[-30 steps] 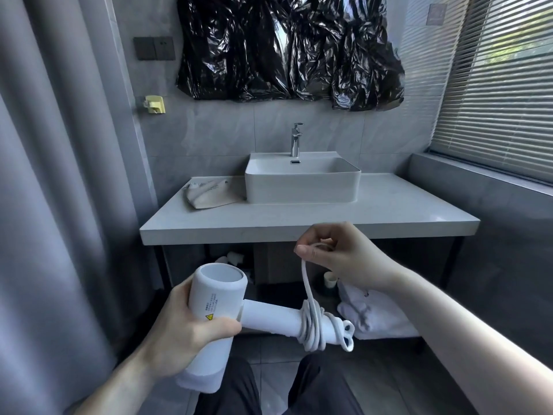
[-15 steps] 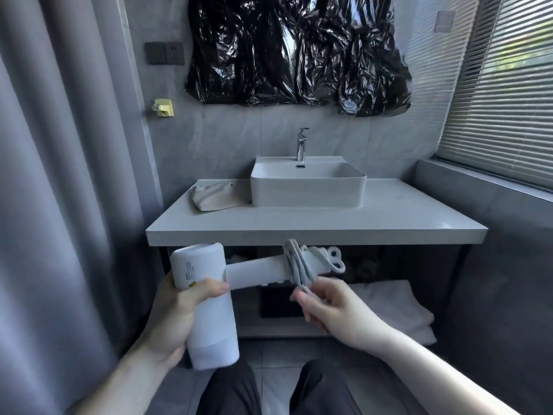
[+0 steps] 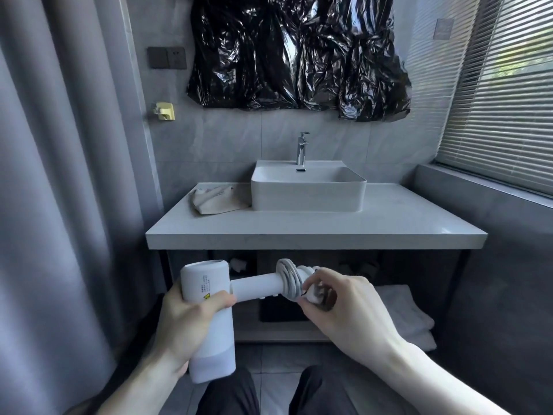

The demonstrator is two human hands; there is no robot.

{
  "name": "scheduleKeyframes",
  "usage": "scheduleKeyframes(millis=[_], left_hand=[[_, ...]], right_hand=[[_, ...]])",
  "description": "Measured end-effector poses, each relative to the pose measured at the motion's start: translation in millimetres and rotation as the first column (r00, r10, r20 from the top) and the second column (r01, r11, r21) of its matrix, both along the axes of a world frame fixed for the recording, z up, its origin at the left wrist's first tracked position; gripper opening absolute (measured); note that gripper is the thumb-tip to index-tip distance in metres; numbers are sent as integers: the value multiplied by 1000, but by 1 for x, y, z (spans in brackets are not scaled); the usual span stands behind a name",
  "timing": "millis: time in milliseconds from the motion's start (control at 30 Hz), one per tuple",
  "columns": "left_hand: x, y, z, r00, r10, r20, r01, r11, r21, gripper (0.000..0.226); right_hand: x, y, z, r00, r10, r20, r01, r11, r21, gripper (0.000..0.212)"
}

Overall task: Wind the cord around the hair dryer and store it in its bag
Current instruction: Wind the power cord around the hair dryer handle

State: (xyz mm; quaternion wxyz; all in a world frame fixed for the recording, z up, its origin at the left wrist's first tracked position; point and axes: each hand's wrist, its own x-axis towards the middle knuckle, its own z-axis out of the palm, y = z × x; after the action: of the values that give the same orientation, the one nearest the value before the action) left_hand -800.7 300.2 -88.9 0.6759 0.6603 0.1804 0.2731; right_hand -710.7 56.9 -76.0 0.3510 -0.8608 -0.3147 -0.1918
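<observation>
I hold a white hair dryer [image 3: 209, 295] in front of me, below the counter edge. My left hand [image 3: 185, 324] is wrapped around its upright barrel. The handle points to the right, and the white cord [image 3: 288, 278] is coiled several times around its far end. My right hand [image 3: 344, 307] is closed on the plug end of the cord, right beside the coil. A beige cloth bag [image 3: 215, 199] lies flat on the counter, left of the basin.
A grey counter [image 3: 314, 232] carries a white basin [image 3: 308, 190] with a chrome tap [image 3: 301, 148]. Folded white towels [image 3: 410, 316] lie on the shelf below. A grey curtain [image 3: 59, 175] hangs at left and window blinds [image 3: 502, 94] at right. My knees show at the bottom.
The right hand swung from above the handle to below it, then up beside its end, adding turns. The free length of cord is gone and the plug end is in my fingers.
</observation>
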Motion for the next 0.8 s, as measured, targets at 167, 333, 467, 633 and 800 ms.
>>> scheduleKeyframes(millis=[167, 333, 467, 633, 800], left_hand=[[1, 0, 0, 999, -19, -25, 19, 1000, -2, 42], [1, 4, -1, 994, -87, -62, 88, 996, 15, 40], [4, 2, -9, 981, -158, -110, 160, 987, 5, 45], [19, 10, -29, 958, -201, -204, 186, 978, -93, 54], [37, 19, -49, 905, -253, -342, 238, 967, -87, 54]], right_hand=[[6, 5, -1, 994, 67, 88, -63, 997, -45, 26], [21, 8, -2, 977, 188, 98, -173, 975, -140, 40], [35, 12, -7, 968, 249, 6, -246, 959, -138, 52], [52, 15, -17, 938, 286, -198, -315, 939, -139, 68], [67, 24, -35, 918, 252, -307, -364, 843, -396, 65]])
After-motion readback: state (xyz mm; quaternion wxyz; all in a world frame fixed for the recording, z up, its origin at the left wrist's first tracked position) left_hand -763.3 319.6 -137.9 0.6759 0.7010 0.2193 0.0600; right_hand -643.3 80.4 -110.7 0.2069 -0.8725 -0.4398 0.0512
